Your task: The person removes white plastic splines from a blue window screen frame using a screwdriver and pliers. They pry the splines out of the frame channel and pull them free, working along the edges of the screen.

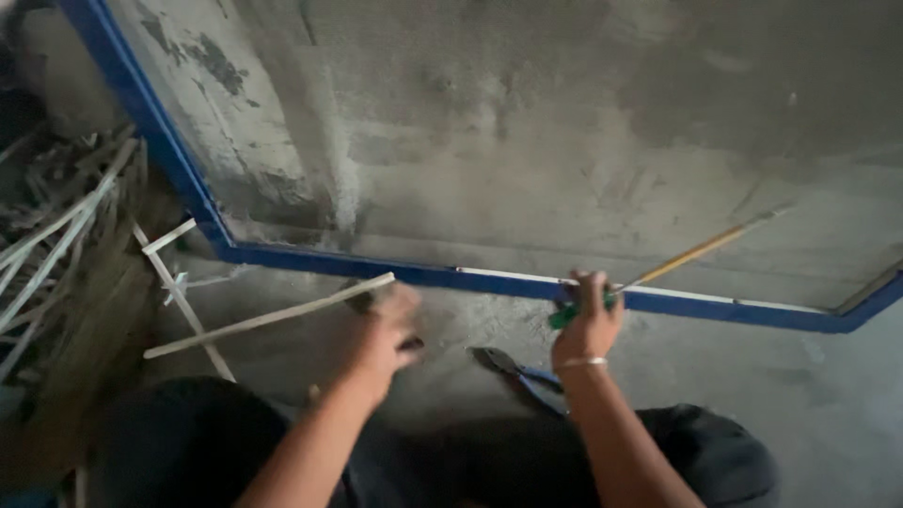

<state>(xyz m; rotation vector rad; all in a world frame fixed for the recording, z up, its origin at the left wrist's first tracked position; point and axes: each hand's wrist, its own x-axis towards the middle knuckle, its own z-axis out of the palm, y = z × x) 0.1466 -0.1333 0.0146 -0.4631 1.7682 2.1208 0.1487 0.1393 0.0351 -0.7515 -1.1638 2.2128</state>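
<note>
I am gripping a green-handled screwdriver (pixel 583 309) in my right hand (pixel 587 325), fingers wrapped tight, at the blue frame (pixel 414 275) mid-picture; I should be keeping its long shaft steady. My blurred left hand (pixel 388 331) is clutching something dark. Pliers (pixel 515 369) are lying between my arms, white strips (pixel 268 316) cluttering the left.

Both forearms are bare to the elbow, with no sleeves visible, seen from a head-worn camera. The right hand (pixel 588 325), at 5 o'clock, wears a thin pale bangle (pixel 580 362) around the wrist. The left hand (pixel 388 329), at 7 o'clock, is motion-blurred and carries no visible jewellery. Dark trousers (pixel 188 442) cover both knees along the bottom.
</note>
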